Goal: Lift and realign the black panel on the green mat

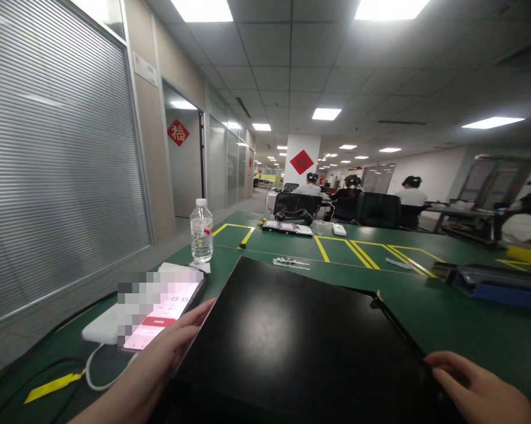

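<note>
A large black flat panel (pixel 292 335) with a smooth, slightly shiny face fills the lower middle of the view. It is tilted, its far end at the back left; a second black edge with a small bracket shows along its right side. My left hand (pixel 177 347) grips the panel's left edge, its fingertips hidden behind it. On the opposite edge my right hand (pixel 477 383) holds on with thumb and fingers closed against the rim. Beside my left hand lies a lit phone (pixel 168 315), partly pixelated, against a white block with a cable (pixel 102 327).
A water bottle (pixel 202 232) stands at the left on the green table (pixel 243 250). Farther back are a tray of small items (pixel 287 227) and yellow tape lines (pixel 365 254). Blue and black parts (pixel 490 288) lie at right. Several people sit beyond the table.
</note>
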Motion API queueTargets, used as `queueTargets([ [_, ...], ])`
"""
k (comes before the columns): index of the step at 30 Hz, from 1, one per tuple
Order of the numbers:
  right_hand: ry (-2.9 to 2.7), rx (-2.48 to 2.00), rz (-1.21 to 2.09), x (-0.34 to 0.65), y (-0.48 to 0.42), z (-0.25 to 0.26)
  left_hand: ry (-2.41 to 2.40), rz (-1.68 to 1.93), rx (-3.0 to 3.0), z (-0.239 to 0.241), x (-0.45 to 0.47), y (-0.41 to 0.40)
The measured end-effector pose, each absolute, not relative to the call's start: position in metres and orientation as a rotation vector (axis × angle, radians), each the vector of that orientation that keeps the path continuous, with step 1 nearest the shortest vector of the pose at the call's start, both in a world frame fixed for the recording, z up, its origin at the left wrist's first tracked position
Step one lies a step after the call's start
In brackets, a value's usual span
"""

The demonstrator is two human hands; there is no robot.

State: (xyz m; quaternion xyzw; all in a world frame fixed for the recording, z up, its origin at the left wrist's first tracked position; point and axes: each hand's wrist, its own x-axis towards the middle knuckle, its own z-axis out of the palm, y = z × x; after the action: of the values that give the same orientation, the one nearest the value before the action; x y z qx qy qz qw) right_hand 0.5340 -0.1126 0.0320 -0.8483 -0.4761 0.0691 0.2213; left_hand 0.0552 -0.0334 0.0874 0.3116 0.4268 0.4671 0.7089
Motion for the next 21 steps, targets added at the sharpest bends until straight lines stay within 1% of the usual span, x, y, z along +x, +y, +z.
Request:
queueTargets([
  [6, -1.300, -2.338, 0.198, 0.533, -0.113, 0.035, 0.965, 1.029, 0.703, 0.094, 0.059, -0.040],
  [14, -1.266, -2.392, 0.300, 0.529, -0.113, 0.036, 0.855, 1.015, 0.682, 0.081, 0.046, -0.034],
  [21, -1.253, -2.409, 0.342, 0.527, -0.112, 0.039, 0.887, 0.965, 0.618, 0.091, 0.054, -0.036],
])
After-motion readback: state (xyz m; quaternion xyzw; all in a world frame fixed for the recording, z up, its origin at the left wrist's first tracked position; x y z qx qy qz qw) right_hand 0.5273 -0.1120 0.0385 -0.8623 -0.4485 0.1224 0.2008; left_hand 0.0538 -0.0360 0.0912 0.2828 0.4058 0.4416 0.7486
